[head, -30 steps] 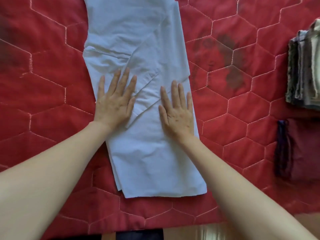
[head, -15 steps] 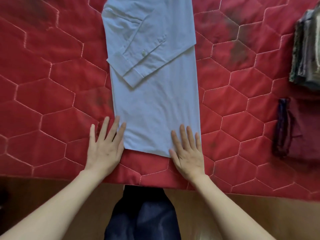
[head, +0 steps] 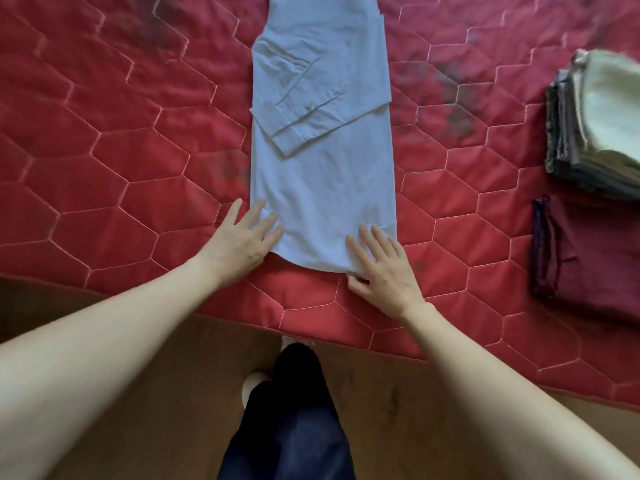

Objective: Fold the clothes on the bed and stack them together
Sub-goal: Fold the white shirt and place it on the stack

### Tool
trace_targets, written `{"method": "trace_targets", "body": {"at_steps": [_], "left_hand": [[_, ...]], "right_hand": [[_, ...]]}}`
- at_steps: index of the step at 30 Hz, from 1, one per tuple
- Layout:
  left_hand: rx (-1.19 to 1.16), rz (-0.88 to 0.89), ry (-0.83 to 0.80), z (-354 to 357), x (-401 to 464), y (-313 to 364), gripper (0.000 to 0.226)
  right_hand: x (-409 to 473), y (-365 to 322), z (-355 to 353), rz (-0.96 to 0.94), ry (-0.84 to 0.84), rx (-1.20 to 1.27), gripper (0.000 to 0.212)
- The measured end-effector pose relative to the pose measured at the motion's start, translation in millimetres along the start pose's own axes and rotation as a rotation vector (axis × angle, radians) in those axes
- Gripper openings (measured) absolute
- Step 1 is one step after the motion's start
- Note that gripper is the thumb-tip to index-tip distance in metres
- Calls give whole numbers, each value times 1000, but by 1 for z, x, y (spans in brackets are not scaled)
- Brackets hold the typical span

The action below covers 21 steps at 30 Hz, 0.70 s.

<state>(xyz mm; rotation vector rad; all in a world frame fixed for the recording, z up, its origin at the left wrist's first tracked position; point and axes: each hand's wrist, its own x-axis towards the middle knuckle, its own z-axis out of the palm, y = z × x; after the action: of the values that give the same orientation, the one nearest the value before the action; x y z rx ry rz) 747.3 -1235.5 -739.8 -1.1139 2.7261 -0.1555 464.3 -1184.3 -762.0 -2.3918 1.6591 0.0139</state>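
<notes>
A pale blue shirt (head: pixel 322 174) is lying lengthwise on a red quilted bed (head: pixel 104 161), already narrowed into a long panel, with a buttoned cuff (head: pixel 304 123) folded across its upper half. Its hem is sitting near the bed's front edge, where both hands are working.

The left hand (head: pixel 242 244) is lying flat at the hem's left corner, fingers (head: pixel 266 223) straight and spread, their tips touching the cloth and gripping nothing. The right hand (head: pixel 384 268) is covering the hem's right corner, fingers (head: pixel 372 242) straight on top while the thumb appears to be slipping under the edge; whether it is pinching the fabric cannot be told.

The next move is probably lifting the hem up toward the collar, and the risks lie there. With only one corner truly caught, the panel would be rising unevenly and the fold skewing. The loose cuff could be sliding off the stack of layers as the cloth moves, undoing the sleeve fold. The hem is also sitting close to the bed's edge, so a tug toward the person could be pulling it over.

To the right, well apart, a stack of folded clothes (head: pixel 595 126) and a dark maroon garment (head: pixel 595 261) are waiting.
</notes>
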Motion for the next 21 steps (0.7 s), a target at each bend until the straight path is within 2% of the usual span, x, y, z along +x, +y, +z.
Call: {"method": "trace_targets", "body": {"at_steps": [4,9,11,15,17,19,21], "left_hand": [[45,-1,99,-2,8,9,33],[-41,-164,168,7,16,16,33],[-100,-231,230,3,19,14,27],[-284,-330,305,-16,21,8,29],[-387,-371,331,-27,16,6,22],[-459,-385,389,-44,11,2,4],[-493,-386,446,-63,5,-2,21]], "right_hand": [[12,4,-8,-168,174,-155,58],[40,8,-16,-100,317,-178,47],[47,8,-27,-24,287,-135,30],[47,10,-52,100,260,-53,28],[42,15,-66,97,303,21,22],[35,20,-86,68,371,63,11],[26,19,-110,45,430,79,28]]}}
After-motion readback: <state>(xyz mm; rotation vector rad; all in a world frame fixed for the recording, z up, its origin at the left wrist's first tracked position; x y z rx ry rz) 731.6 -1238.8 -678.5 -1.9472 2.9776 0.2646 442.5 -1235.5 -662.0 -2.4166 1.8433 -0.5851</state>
